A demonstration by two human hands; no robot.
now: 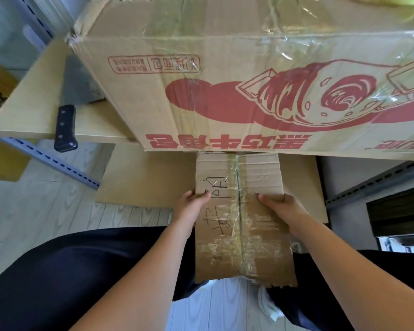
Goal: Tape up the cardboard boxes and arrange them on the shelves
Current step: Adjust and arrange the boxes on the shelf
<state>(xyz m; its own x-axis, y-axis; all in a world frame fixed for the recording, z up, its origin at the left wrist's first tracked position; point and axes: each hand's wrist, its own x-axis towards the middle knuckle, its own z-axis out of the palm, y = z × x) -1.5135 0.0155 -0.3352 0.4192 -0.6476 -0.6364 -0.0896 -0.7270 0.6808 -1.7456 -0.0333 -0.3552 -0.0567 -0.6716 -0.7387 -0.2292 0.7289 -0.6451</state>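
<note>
Two cardboard boxes are in view. The small box (pixel 242 218), taped along its centre seam and marked with handwriting, is held between two hands just below the large box (pixel 237 91), its far end reaching under that box's overhanging front edge. The left hand (pixel 191 206) grips the small box's left side, thumb curled onto the top and fingers hidden beneath; the right hand (pixel 280 206) grips the right side the same way. The near end of the small box is ragged and torn.

The large box, printed in red and wrapped in clear tape, rests on the upper shelf board (pixel 34 111); its right side and top are cut off by the frame. Left of the large box, one cleaver (pixel 67 108) lies on the same board, its black handle jutting over the edge and part of the blade hidden behind the box. Below the large box, a lower shelf board (pixel 139 182) is partly covered by the small box. Something yellow-green above the large box's right end is too cropped to make out.
</note>
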